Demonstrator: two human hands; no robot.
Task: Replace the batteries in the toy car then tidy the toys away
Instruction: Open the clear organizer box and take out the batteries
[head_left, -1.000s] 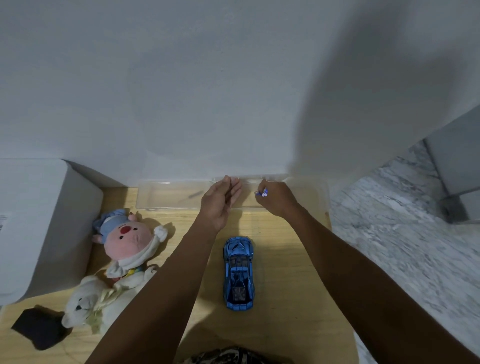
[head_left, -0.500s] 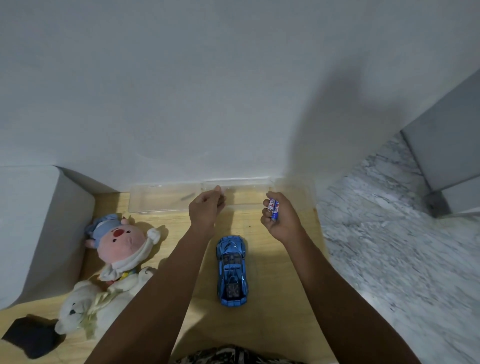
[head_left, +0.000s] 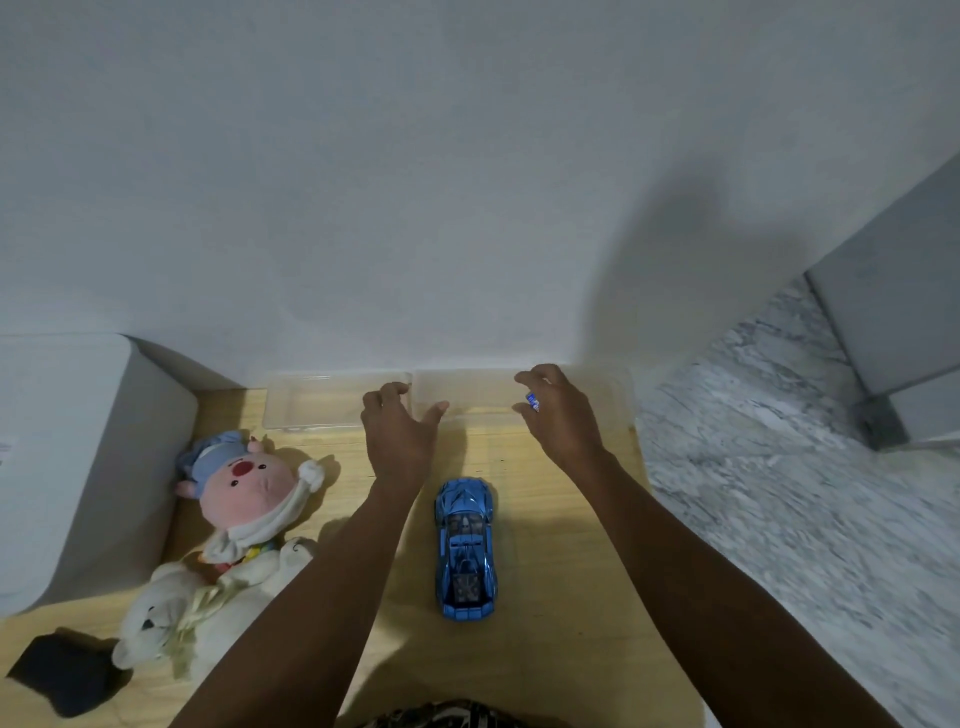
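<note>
Batteries (head_left: 533, 401) pinched in right hand (head_left: 558, 415) grip, kept ready for toy car (head_left: 466, 545). Left hand (head_left: 397, 436) spread, empty, at clear tray (head_left: 332, 400) edge on tabletop (head_left: 561, 597).

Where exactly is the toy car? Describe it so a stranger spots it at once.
Start at the wooden table against the white wall. Between the person's two forearms, nearer than the clear plastic container, lies the toy car, nose toward the wall. It is the only shiny blue, hard thing; its neighbours to the left are a pink plush and a white plush.
</note>
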